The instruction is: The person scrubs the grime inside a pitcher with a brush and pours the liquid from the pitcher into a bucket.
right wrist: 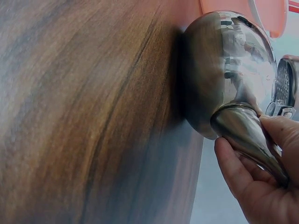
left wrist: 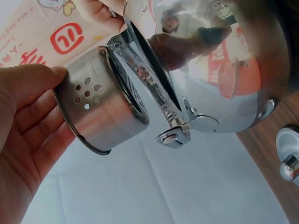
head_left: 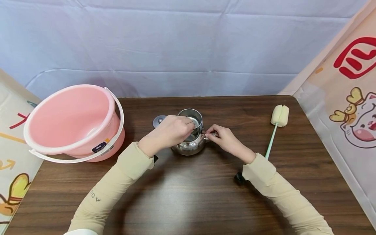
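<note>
A shiny metal teapot (head_left: 189, 148) stands on the table in front of me. My left hand (head_left: 171, 130) holds a metal strainer basket (left wrist: 105, 112) by its rim, with the thumb on one side and fingers on the other. Small holes show in the basket's side or base. It is above the teapot's opening, with a gap between them in the left wrist view. My right hand (head_left: 224, 138) grips the teapot's spout (right wrist: 247, 133) between thumb and fingers. The teapot's lid (head_left: 158, 121), with a round knob, lies on the table behind my left hand.
A pink bucket (head_left: 116, 132) with a white handle stands at the left of the wooden table (head_left: 182, 195). At the right lies a sponge brush (head_left: 280, 115) with a pale green stick. A pale cloth (head_left: 176, 49) hangs behind the table.
</note>
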`<move>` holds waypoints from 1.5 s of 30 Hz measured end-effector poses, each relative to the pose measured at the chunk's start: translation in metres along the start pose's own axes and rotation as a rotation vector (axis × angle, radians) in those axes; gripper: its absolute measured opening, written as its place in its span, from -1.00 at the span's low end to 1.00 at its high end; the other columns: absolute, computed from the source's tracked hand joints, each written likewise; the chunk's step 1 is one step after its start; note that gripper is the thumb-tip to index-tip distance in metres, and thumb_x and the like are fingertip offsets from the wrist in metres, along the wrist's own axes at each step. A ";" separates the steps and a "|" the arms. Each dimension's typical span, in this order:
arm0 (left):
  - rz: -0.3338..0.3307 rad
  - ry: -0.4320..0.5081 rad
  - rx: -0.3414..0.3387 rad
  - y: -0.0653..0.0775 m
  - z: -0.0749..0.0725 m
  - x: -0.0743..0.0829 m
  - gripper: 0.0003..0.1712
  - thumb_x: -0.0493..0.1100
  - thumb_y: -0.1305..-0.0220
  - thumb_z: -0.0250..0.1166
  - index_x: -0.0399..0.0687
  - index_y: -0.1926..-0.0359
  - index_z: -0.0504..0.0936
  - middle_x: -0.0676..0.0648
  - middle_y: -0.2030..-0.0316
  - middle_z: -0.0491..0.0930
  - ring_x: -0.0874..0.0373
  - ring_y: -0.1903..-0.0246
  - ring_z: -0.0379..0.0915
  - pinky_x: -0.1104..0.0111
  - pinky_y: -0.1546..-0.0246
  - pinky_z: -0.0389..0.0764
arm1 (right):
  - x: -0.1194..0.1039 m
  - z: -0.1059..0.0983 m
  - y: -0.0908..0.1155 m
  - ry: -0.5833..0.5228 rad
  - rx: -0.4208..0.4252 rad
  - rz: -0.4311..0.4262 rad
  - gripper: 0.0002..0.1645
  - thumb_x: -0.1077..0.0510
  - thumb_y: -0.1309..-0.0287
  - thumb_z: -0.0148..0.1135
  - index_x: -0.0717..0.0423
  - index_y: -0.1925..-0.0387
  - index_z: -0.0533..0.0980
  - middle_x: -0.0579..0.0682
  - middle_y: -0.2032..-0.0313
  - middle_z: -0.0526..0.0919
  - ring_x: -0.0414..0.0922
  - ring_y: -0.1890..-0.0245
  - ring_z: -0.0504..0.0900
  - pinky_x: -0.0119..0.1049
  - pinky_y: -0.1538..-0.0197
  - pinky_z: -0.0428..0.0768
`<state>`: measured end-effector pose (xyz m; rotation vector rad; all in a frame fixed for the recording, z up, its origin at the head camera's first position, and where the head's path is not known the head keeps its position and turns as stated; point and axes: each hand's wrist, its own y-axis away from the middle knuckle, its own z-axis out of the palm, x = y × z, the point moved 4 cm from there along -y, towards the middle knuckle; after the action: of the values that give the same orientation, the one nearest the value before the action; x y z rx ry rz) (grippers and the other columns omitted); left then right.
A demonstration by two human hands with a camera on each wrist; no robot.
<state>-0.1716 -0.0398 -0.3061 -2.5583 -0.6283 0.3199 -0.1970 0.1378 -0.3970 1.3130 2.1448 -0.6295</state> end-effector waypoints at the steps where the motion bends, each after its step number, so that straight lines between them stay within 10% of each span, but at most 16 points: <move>1: -0.003 -0.006 0.001 0.000 -0.001 -0.001 -0.77 -0.31 -0.06 0.22 -0.06 0.67 0.46 0.05 0.68 0.39 0.21 0.70 0.30 0.37 0.73 0.39 | 0.000 0.000 0.000 0.000 0.000 0.000 -0.83 0.13 -0.17 0.16 0.16 0.29 0.53 0.01 0.36 0.62 -0.17 0.46 0.45 -0.30 0.35 0.44; 45: -0.209 -0.136 0.073 0.020 -0.030 -0.046 -0.84 -0.36 -0.05 0.19 -0.12 0.61 0.49 0.00 0.64 0.44 0.05 0.63 0.41 0.23 0.71 0.41 | 0.000 0.001 0.000 -0.007 -0.010 0.023 -0.82 0.12 -0.17 0.16 0.16 0.28 0.53 0.00 0.35 0.62 -0.18 0.46 0.42 -0.32 0.36 0.42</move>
<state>-0.1939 -0.0901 -0.2857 -2.3904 -0.9098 0.4381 -0.1968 0.1374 -0.3979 1.3263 2.1220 -0.6130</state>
